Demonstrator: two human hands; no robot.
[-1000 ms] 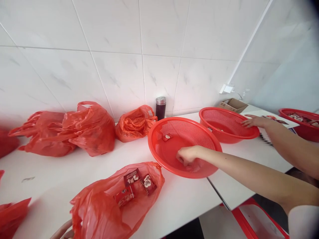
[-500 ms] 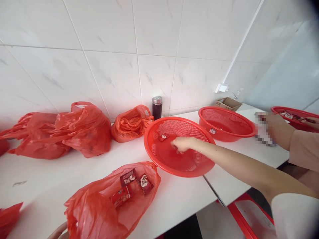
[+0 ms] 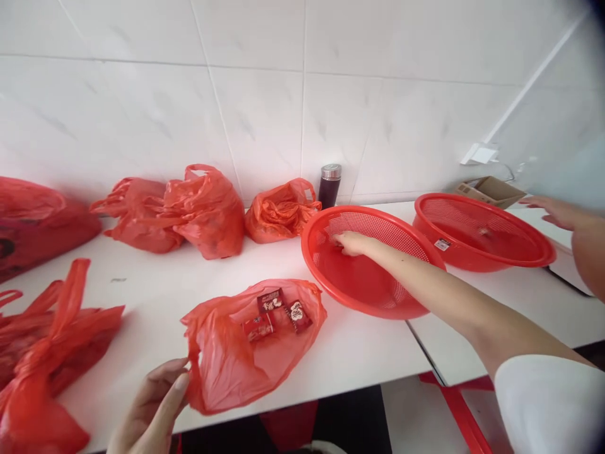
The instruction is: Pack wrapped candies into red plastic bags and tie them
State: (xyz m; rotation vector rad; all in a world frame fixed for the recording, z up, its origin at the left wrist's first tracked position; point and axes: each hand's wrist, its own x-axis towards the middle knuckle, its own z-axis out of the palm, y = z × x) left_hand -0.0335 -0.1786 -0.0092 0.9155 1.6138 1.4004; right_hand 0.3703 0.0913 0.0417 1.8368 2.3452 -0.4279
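My right hand [image 3: 350,243] reaches into a red mesh basket [image 3: 373,287] and rests on its far left inner wall. Its fingers are curled down, and whatever lies under them is hidden. At the table's near edge my left hand [image 3: 155,403] pinches the rim of an open red plastic bag [image 3: 227,366]. Inside that bag lie three small red packets [image 3: 276,312].
A second red basket [image 3: 501,252] stands to the right, with another person's open hand [image 3: 558,211] past its far rim. Knotted red bags [image 3: 203,211] line the tiled wall and more [image 3: 47,353] lie at the left. A dark thermos [image 3: 329,185] and a cardboard box [image 3: 491,189] stand at the back.
My right hand slid from the basket's floor up to its far left wall, covering the spot where a small red packet lay. The view swung left, and my left hand now shows gripping the bag.
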